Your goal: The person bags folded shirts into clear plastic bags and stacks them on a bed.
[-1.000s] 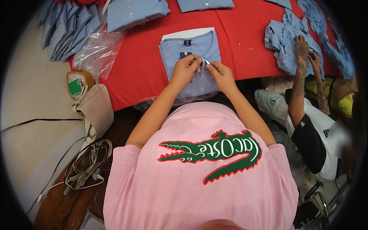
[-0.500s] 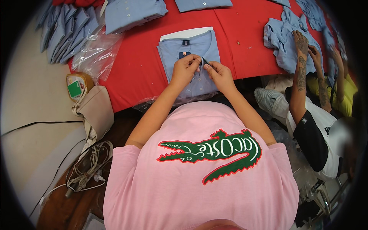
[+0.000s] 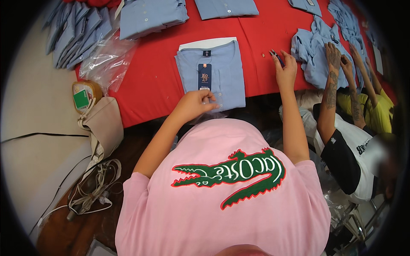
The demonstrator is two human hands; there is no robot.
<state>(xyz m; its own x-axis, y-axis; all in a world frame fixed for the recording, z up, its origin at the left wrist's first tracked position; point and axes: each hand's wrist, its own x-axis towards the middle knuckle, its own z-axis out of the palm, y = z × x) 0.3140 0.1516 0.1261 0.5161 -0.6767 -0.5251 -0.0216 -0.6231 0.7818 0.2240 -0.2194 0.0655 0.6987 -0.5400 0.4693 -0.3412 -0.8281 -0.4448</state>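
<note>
Folded blue shirt [image 3: 231,65]: lying flat, front up, far edge and neckline away from the body; landmark for every place below.
Left hand [image 3: 200,102]: over the near left part of the shirt, fingers loosely bent; impossible to tell from here if pinching cloth or merely resting.
Right hand [image 3: 287,71]: well to the right of the shirt, gripping small dark snips [image 3: 278,57] between thumb and fingers, points directed away from the body.
Hang tag [image 3: 204,76]: dark, lying on the shirt front left of the buttons, just beyond the left fingertips.
White sheet [image 3: 208,43]: showing past the far edge of the shirt.
Clear plastic bag [image 3: 106,64]: left of the shirt, well apart.
Rumpled blue garment [image 3: 311,48]: right of the shirt, beyond the snips, near a co-worker's hands [image 3: 334,55].
Pressing: best done lightly with the left fingertips, without dragging the folds or skewing the tag.
Snips care: probably safest with points clear of shirt, tag cord and the co-worker's hands.
Checking: worth smoothing the front outward from the buttons and looking along the shirt's edges for loose ends.
</note>
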